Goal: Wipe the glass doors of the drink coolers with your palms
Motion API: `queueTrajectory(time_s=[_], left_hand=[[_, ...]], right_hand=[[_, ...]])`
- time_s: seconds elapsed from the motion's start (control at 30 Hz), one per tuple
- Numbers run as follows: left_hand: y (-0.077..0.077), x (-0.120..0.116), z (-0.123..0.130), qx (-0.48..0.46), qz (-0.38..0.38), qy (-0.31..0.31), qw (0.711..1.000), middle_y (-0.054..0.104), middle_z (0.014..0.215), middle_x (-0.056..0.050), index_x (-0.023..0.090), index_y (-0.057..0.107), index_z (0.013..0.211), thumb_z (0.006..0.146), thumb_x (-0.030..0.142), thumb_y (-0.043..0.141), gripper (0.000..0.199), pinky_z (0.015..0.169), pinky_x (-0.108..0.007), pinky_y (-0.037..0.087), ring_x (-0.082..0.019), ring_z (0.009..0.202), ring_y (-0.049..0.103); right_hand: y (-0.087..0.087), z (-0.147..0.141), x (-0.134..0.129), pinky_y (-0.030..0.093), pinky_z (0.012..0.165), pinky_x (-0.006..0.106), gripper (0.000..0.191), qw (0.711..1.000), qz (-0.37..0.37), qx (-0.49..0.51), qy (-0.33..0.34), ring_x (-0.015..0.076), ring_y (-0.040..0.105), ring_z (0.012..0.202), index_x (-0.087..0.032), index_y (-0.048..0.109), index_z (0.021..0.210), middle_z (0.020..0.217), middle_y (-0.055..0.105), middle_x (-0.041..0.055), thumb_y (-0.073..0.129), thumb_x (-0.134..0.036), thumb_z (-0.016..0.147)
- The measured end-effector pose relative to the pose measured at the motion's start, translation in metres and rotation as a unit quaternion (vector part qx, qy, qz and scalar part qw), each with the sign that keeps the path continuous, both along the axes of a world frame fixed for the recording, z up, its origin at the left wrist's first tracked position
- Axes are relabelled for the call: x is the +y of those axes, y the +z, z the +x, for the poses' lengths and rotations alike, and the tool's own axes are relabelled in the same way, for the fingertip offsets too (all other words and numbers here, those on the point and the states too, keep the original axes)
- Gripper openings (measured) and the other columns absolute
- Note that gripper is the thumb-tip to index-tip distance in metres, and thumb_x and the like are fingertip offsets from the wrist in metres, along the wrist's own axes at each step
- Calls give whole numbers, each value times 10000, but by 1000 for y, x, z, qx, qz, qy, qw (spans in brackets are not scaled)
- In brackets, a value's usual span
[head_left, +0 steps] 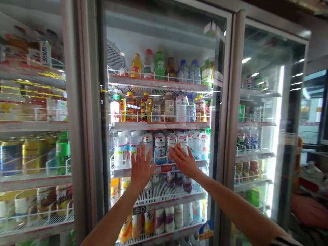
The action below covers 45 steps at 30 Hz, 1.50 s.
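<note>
My left hand (141, 168) lies flat with its fingers spread, against the glass door (164, 30) of a drinks fridge. To the right of it, my right hand (183, 161) is also at the glass, with its fingers close together and slanting up to the left. Under those fingertips shows a small pale crumpled thing (170, 154), like a tissue; its exact kind is unclear. Behind the glass, level with both hands, stands a row of white-labelled bottles (160, 147) on a wire shelf. Both hands partly cover the bottles behind them.
More shelves hold coloured bottles (160, 65) above and yellow and purple drinks (150, 222) below. Metal frames separate this door from a left door with cans (33, 155) behind it and a right door (263, 61). A blue sticker (206, 229) is low on the glass.
</note>
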<state>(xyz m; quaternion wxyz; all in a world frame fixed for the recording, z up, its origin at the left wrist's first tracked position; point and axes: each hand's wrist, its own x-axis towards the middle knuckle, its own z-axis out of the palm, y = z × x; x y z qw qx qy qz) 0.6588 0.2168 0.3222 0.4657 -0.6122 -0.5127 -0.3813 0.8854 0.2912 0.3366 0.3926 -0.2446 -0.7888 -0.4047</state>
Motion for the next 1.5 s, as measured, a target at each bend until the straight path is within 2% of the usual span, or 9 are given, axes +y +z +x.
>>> queueTrajectory(time_s=[0.17,0.33,0.4,0.6,0.83,1.07,1.3,1.37,1.5], left_hand=[[6,10,17,13,-26,-20,999,282,1501,-126,211,270,1432,832,437,544,697,1143,-531,120,-262,1428,104],[4,19,23,-1,-33,-16,999,264,1505,-123,217,208,1451,812,460,569,773,1143,-541,102,-272,1426,114],[2,20,22,5,-26,-20,999,256,1507,-126,220,159,1461,812,466,569,806,1142,-544,94,-270,1429,93],[1,23,20,7,-6,-27,1000,255,1512,-125,248,77,1467,825,495,538,828,1143,-544,70,-257,1434,58],[1,21,23,1,-15,-16,1000,246,1517,-122,264,43,1465,826,489,539,840,1137,-549,86,-264,1433,67],[3,18,24,-6,-31,-14,999,223,1523,-122,267,62,1465,827,473,545,826,1134,-551,102,-262,1434,56],[-14,7,17,12,-67,11,998,244,1517,-103,251,212,1448,821,447,561,744,1149,-516,77,-254,1430,103],[-20,6,14,23,-67,17,997,263,1510,-101,244,247,1439,822,448,559,721,1154,-499,55,-244,1431,93],[-25,7,10,30,-60,20,998,257,1513,-96,243,240,1441,828,456,545,717,1159,-479,26,-230,1433,74]], right_hand=[[55,8,23,92,1123,500,480,979,29,194,-49,237,246,1398,-219,368,1408,1465,385,110,387,-286,933],[-10,31,16,126,1128,481,505,996,28,83,-32,219,257,1396,-243,338,1423,1421,452,93,388,-212,921],[-12,45,20,137,1126,487,527,997,23,72,-34,218,263,1394,-260,303,1438,1423,450,85,387,-209,920],[68,87,61,174,1109,518,555,959,26,266,-95,250,274,1385,-237,190,1480,1492,333,110,334,-303,948],[-42,111,55,222,1100,518,609,969,8,234,-82,245,259,1394,-290,53,1491,1525,263,89,337,-248,954],[42,120,74,251,1083,531,549,942,-21,327,-73,268,215,1404,-232,172,1485,1523,248,117,290,-320,956],[-90,104,36,291,1056,513,564,953,-57,277,-108,254,279,1384,-278,93,1492,1500,307,122,292,-288,964],[-80,96,36,274,1063,513,566,954,-45,278,-102,253,272,1387,-274,112,1490,1491,326,125,307,-270,959],[-11,70,45,199,1097,511,563,955,-20,288,-75,244,194,1416,-242,174,1483,1500,311,124,330,-253,942]])
